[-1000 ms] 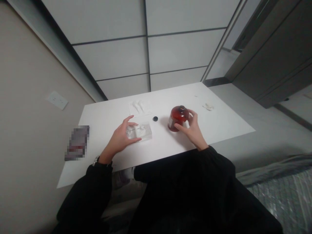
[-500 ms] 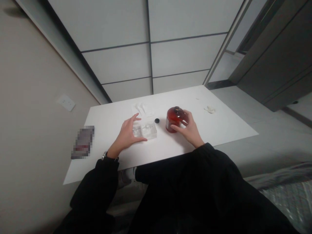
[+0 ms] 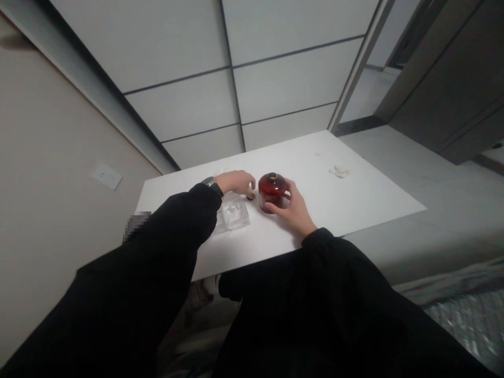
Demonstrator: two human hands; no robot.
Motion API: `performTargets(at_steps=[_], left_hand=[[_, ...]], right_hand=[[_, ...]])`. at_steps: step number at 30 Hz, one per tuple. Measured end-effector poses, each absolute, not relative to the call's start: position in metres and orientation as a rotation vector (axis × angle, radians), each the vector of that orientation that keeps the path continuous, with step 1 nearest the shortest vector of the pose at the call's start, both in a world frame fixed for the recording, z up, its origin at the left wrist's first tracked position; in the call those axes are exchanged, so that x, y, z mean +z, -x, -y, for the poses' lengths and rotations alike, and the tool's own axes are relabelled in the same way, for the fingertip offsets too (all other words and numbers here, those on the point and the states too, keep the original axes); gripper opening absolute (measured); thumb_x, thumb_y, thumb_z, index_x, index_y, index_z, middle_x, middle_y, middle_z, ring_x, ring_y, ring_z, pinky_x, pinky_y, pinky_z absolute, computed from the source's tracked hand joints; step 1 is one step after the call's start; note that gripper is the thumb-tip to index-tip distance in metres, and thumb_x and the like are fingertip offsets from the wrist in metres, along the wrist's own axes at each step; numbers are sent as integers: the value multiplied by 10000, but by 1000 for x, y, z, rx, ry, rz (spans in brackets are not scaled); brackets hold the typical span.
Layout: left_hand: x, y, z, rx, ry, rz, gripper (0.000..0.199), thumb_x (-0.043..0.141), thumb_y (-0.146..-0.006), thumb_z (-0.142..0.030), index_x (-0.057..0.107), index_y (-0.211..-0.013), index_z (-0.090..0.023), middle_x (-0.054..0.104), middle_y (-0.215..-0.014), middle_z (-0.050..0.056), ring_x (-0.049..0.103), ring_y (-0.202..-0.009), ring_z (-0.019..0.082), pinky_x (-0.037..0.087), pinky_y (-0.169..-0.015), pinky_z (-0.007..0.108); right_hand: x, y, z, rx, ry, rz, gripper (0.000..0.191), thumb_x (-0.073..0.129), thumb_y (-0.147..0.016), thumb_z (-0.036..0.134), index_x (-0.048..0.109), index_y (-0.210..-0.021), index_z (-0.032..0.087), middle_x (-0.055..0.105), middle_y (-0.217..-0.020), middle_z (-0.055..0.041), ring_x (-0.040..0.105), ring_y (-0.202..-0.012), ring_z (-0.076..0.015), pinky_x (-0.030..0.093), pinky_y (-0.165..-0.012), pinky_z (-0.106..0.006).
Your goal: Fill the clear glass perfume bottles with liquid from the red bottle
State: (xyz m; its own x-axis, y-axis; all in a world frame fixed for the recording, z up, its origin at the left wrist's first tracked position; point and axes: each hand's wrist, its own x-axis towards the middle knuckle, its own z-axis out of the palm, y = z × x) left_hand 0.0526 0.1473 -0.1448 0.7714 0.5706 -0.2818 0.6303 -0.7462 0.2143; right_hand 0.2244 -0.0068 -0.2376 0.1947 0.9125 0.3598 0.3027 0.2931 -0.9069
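Observation:
My right hand (image 3: 293, 208) wraps around a round red glass bottle (image 3: 272, 192) from the near right, with its fingers on the bottle's side. My left hand (image 3: 235, 182) reaches over the table with its fingertips curled down at a small black cap (image 3: 249, 198). The cap is mostly hidden by those fingers, and I cannot tell if they grip it. Just below that hand, my left sleeve partly covers a clear plastic box (image 3: 234, 215).
The white table (image 3: 311, 194) stands against a beige wall with a wall switch plate (image 3: 106, 176). A crumpled white scrap (image 3: 339, 171) lies at the far right of the table. A pixelated flat object (image 3: 136, 223) shows past my left sleeve. Grey flooring lies to the right.
My left hand has left the clear box and moved forward to the black cap, and its sleeve now crosses the box and pixelated object. My right hand stays on the bottle.

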Motion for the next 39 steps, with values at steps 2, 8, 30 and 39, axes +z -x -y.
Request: performTargets(at_steps=[2,8,30,39], left_hand=[[-152,-62,-150,-368,-2682,-895,253,872,-642,-350,806,-862,-245,767,-750,28,687,-748,223,494,-788,319],[-158,-62,-144,-358,-2741,-879,163,793,-634,-214,789,-794,-247,766,-758,22,684,-751,216,478,-752,305],[-73,-48,-70,432,-2253,-808,318,760,-868,-322,762,-1162,-202,762,-1230,80,703,-1155,220,505,-1144,448],[-64,-55,-64,428,-2459,-779,241,762,-885,-207,795,-1123,-198,766,-1130,71,707,-1002,191,581,-955,368]], right_hand=[[-239,-226,6,617,1254,1351,804,860,-728,415,485,-1415,228,606,-1438,-176,627,-1298,-333,524,-1099,-560],[-243,-230,5,637,1216,1335,811,865,-742,411,481,-1427,210,592,-1445,-183,616,-1300,-317,524,-1107,-536],[-240,-227,11,645,1189,1367,783,844,-763,402,480,-1433,224,606,-1426,-160,631,-1279,-321,506,-1119,-553],[-243,-223,10,674,1137,1395,794,870,-754,410,489,-1432,249,606,-1438,-150,632,-1294,-338,517,-1117,-563]])
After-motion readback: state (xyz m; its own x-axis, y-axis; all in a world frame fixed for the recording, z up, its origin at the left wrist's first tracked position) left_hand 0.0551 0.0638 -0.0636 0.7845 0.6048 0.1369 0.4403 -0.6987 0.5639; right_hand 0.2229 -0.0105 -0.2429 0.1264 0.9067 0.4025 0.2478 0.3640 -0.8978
